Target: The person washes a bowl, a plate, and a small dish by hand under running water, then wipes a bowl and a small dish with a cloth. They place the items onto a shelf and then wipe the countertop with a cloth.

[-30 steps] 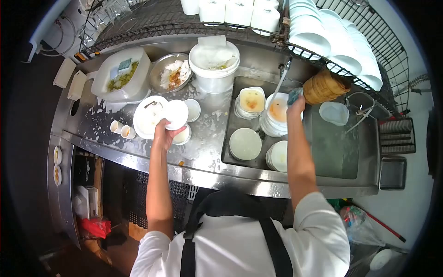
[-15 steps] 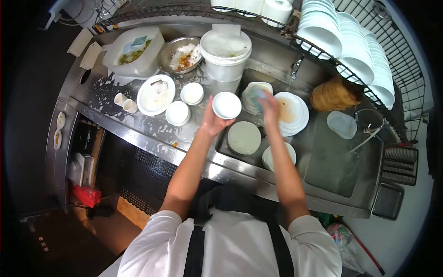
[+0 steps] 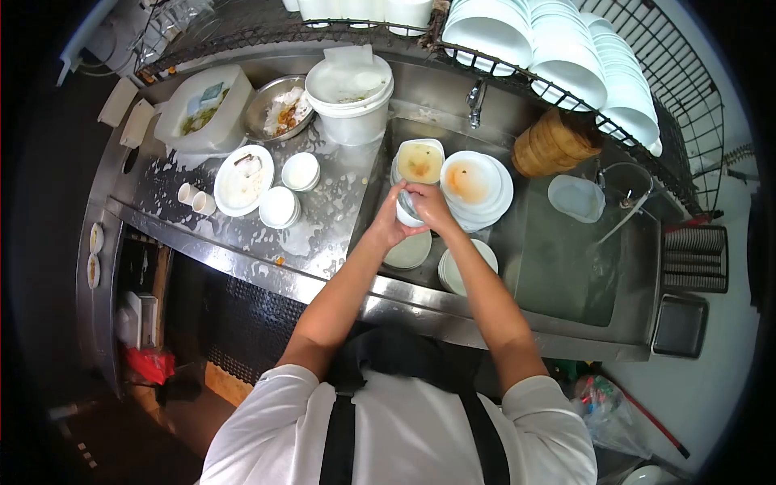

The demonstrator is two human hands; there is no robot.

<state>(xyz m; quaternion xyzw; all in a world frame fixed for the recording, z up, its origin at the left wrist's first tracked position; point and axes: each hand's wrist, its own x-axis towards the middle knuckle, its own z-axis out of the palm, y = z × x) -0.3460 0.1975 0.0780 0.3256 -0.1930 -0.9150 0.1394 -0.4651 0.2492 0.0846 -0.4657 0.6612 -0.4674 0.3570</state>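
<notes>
My left hand (image 3: 386, 221) grips a small white bowl (image 3: 406, 218) by its side, above the left sink basin. My right hand (image 3: 433, 208) is closed at the bowl's mouth on a greenish sponge (image 3: 411, 202), mostly hidden by the fingers. Just beyond the hands sits a squarish bowl (image 3: 421, 164) holding cloudy yellowish liquid. To its right are stacked white plates (image 3: 477, 184), the top one stained orange. A round pale dish (image 3: 409, 252) lies partly covered beneath my hands. Nearer me on the right stands another stack of dishes (image 3: 465, 268).
On the wet counter are small white bowls (image 3: 280, 208), a plate with scraps (image 3: 244, 181), cups (image 3: 203, 204), a metal bowl of food waste (image 3: 279, 109) and a white bucket (image 3: 349, 101). A wire rack (image 3: 558, 101) overhangs the sink. Water fills the right basin (image 3: 566, 259).
My right hand has moved from the squarish bowl, with the sponge, to the small bowl in my left hand. That bowl has tilted and come nearer me. The camera view has shifted right.
</notes>
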